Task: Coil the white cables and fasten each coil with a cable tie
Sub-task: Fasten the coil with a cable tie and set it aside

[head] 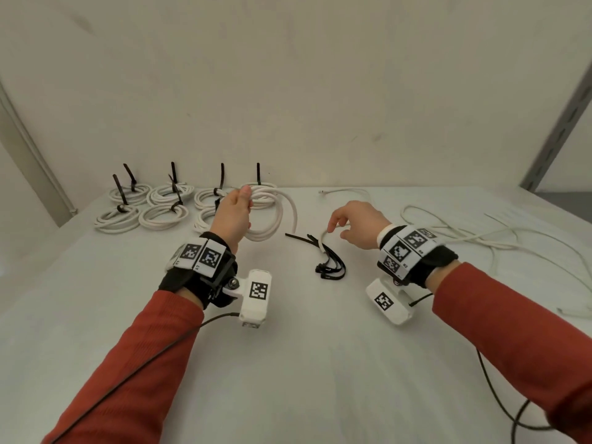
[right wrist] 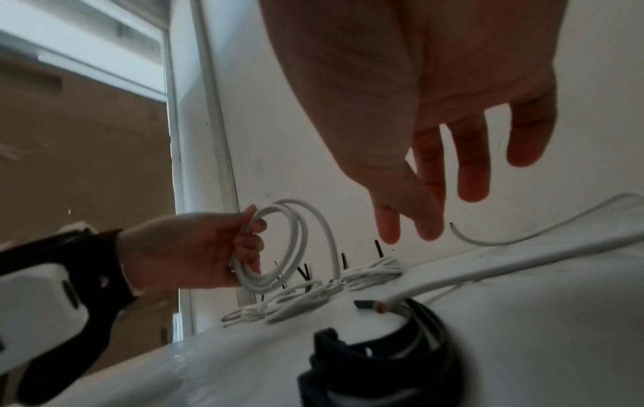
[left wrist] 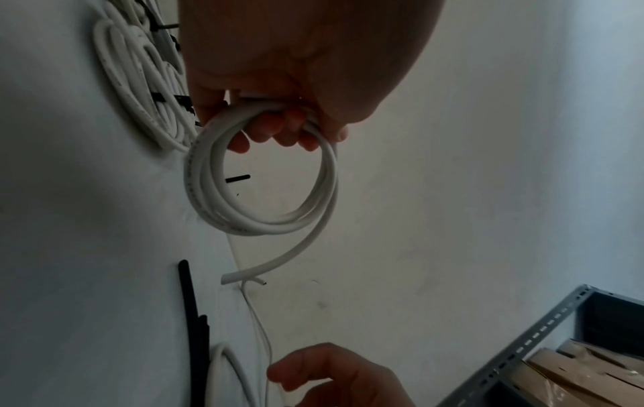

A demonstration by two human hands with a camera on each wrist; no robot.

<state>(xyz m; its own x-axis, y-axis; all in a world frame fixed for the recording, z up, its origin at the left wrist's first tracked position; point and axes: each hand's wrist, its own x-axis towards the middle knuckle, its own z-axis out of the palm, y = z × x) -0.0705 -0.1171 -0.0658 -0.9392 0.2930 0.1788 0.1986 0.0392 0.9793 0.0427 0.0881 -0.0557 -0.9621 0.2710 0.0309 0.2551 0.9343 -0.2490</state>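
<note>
Red sleeves [head: 137,357] up close, wrist bands [head: 413,248] with black-and-white square codes, no words to read, left hand [head: 232,216] gripping a white cable coil [left wrist: 261,181] held up, right hand [right wrist: 435,132] loose and spread above black cable ties [head: 330,261], tied coils [head: 144,203] at the back of the table [head: 320,379], only the left wrist view shows cardboard boxes [left wrist: 585,377].

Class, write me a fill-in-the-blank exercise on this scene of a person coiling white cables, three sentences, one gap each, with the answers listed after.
1. The untied white cable coil is held up by the person's ____ hand.
2. The loose black cable ties lie on the white table below the ____ hand.
3. Each finished white coil at the back is bound with a tie coloured ____.

Answers: left; right; black
</note>
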